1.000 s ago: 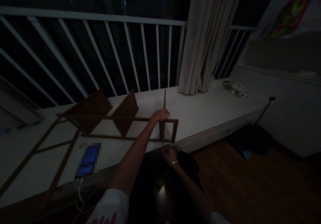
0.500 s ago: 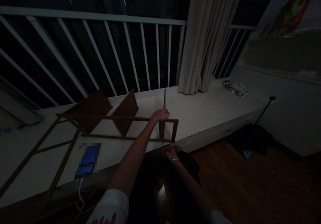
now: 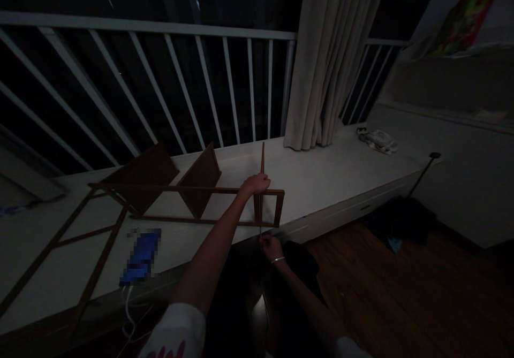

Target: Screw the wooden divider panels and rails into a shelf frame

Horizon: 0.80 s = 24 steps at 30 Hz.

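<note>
A dark wooden shelf frame (image 3: 188, 189) lies on its side on a white window ledge (image 3: 329, 176). My left hand (image 3: 255, 183) is closed around an upright wooden board (image 3: 262, 157) at the frame's right end. Below the ledge's front edge, my right hand (image 3: 271, 246), with a bracelet on the wrist, pinches a thin small tool I cannot make out, pointing up at the frame's underside. The room is very dim.
White railing bars (image 3: 168, 90) and a beige curtain (image 3: 333, 58) stand behind the ledge. A blue lit phone (image 3: 141, 253) with a white cable lies on the ledge at the left. A small bundle (image 3: 379, 139) sits far right. Dark cloth (image 3: 401, 221) lies on the wooden floor.
Almost nothing moved. My right hand shifted very slightly below the frame's end; my left hand keeps its hold on the board.
</note>
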### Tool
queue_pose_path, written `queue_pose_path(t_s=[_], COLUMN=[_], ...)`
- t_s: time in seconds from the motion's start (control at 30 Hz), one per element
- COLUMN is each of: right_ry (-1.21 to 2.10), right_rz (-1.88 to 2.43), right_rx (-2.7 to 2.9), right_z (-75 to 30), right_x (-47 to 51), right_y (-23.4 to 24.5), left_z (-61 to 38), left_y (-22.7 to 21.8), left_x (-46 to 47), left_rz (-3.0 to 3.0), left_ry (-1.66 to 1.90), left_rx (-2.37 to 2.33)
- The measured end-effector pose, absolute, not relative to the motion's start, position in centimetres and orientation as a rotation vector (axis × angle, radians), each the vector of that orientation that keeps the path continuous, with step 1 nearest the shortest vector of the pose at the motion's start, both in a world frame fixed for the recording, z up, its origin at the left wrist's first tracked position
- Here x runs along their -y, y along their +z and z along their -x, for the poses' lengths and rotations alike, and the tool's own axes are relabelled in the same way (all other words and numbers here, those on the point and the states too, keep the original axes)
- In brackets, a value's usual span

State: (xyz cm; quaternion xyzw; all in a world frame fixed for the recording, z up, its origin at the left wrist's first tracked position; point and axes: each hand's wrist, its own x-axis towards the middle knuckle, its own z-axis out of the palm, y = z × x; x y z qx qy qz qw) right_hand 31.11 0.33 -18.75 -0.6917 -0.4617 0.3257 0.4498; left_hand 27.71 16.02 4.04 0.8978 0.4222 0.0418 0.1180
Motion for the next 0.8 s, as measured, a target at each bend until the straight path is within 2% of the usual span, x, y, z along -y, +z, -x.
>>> queue_pose_path(t_s=[0.27, 0.6, 0.8], right_ry=[0.765, 1.016, 1.050], right_rz=[1.693, 1.520, 1.441], right_rx=[1.141, 0.852, 0.745], right_z=[-31.3, -30.4, -30.4], right_x=[-0.3, -1.0, -1.2], right_y=[-18.6, -19.4, -19.2], left_z=[-27.8, -27.8, -27.7], left_y=[4.1, 4.2, 4.2], left_x=[-15.9, -15.8, -15.7], left_rz=[-2.615, -2.610, -2.607], left_ry=[0.115, 0.106, 0.113], left_rx=[-1.267, -1.280, -1.281])
